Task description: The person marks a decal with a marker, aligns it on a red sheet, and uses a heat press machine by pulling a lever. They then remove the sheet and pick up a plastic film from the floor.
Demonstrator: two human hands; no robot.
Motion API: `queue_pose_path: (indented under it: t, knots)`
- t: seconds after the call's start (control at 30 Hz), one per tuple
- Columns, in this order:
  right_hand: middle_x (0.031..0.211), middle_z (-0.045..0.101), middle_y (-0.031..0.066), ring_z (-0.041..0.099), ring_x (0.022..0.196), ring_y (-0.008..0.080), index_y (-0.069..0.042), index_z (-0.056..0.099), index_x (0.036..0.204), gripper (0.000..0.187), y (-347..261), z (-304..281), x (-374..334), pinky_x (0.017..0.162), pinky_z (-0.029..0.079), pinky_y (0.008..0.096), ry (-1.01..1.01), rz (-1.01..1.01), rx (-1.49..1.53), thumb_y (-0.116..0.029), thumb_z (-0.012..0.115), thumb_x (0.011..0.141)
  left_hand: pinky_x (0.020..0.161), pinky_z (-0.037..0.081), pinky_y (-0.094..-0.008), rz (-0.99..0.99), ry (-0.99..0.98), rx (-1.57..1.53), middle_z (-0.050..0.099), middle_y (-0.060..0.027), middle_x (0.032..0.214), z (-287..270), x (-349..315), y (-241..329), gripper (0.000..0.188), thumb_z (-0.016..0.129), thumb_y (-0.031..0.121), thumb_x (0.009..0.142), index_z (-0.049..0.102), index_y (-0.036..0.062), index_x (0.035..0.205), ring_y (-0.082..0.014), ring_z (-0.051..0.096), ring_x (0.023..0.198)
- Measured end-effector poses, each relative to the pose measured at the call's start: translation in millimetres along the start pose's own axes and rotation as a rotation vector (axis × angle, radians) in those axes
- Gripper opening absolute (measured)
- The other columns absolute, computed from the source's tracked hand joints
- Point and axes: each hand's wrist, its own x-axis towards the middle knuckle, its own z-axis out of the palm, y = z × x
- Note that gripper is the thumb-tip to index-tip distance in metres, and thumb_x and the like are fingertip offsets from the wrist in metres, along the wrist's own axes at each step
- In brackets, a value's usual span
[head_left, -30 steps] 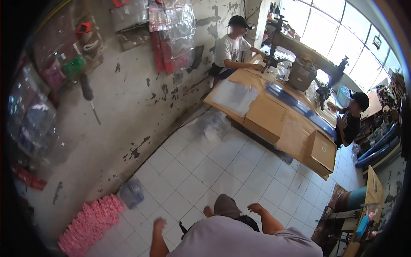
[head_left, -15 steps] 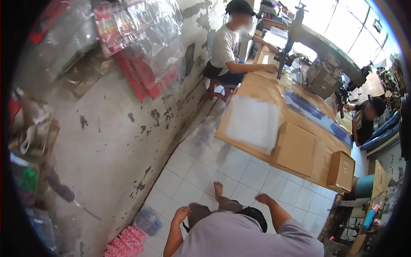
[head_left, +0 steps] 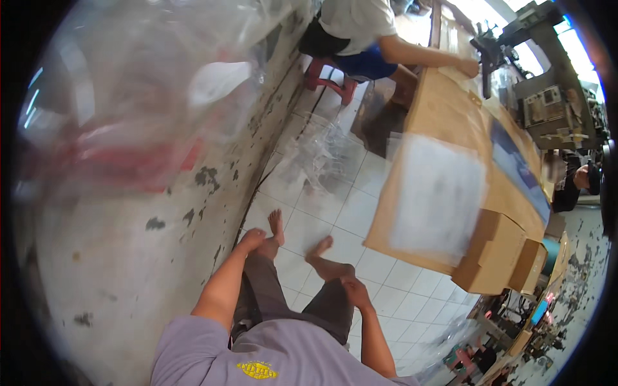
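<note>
I am standing on the tiled floor (head_left: pixel 367 193), with my arms swung out beside my legs. My left hand (head_left: pixel 253 239) is beside the peeling wall, above my left foot, its fingers loosely curled with nothing seen in them. Beside my right knee hangs my right hand (head_left: pixel 356 293); blur hides how its fingers are set, and no held thing shows. Ahead on the right stands a work table (head_left: pixel 393 219) topped with brown board. On its near end lies a stack of whitish sheets (head_left: pixel 438 193), apart from both hands.
A cardboard box (head_left: pixel 492 251) and a smaller carton (head_left: pixel 528 265) stand at the table's near right edge. Clear plastic (head_left: pixel 315 154) lies on the floor ahead. Plastic bags (head_left: pixel 154 83) hang on the left wall. A co-worker (head_left: pixel 357 29) is at a machine (head_left: pixel 547 96); another person (head_left: pixel 570 183) is beyond.
I have moved forward, so the table, sheets and co-worker look nearer. My left arm has swung forward, and my right hand has come in close to my knee. The pink bundle has left view.
</note>
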Motion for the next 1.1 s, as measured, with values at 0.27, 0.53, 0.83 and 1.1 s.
queue_pose_path:
  t: [0.27, 0.53, 0.83, 1.1]
  knots:
    - [0.106, 0.077, 0.0161, 0.072, 0.101, 0.0328, -0.003, 0.076, 0.109, 0.021, 78, 93, 154, 0.09, 0.056, 0.0423, 0.476, -0.23, -0.253, -0.019, 0.067, 0.099, 0.103, 0.051, -0.0472, 0.212, -0.025, 0.222, 0.07, -0.026, 0.126, 45, 305, 81, 0.061, 0.068, 0.051, 0.094, 0.067, 0.0025, 0.131, -0.0385, 0.067, 0.119]
    - [0.095, 0.075, 0.0128, 0.071, 0.084, 0.0206, 0.003, 0.071, 0.105, 0.02, 118, 90, 220, 0.076, 0.058, 0.0331, 0.912, 0.019, 0.298, -0.017, 0.068, 0.099, 0.121, 0.033, -0.0547, 0.105, 0.127, 0.544, 0.032, -0.0262, 0.165, 95, 536, 81, 0.112, 0.08, 0.066, 0.078, 0.032, 0.0086, 0.162, -0.0432, 0.035, 0.151]
    - [0.088, 0.072, 0.0104, 0.067, 0.074, 0.0147, 0.002, 0.069, 0.101, 0.019, 149, 175, 256, 0.068, 0.055, 0.0275, 1.227, -0.115, 0.194, -0.017, 0.067, 0.101, 0.123, 0.028, -0.0595, 0.659, 0.246, 1.045, 0.024, -0.0259, 0.167, 109, 669, 202, 0.157, 0.096, 0.068, 0.048, 0.013, 0.0074, 0.167, -0.0441, 0.025, 0.154]
    - [0.087, 0.072, 0.0111, 0.07, 0.075, 0.0161, 0.003, 0.069, 0.098, 0.013, 135, 171, 249, 0.068, 0.057, 0.0268, 1.171, -0.156, 0.117, -0.009, 0.063, 0.101, 0.104, 0.044, -0.0527, 0.691, 0.33, 1.127, 0.057, -0.0106, 0.132, 135, 652, 174, 0.09, 0.095, 0.047, 0.066, 0.056, 0.0146, 0.14, -0.0296, 0.054, 0.129]
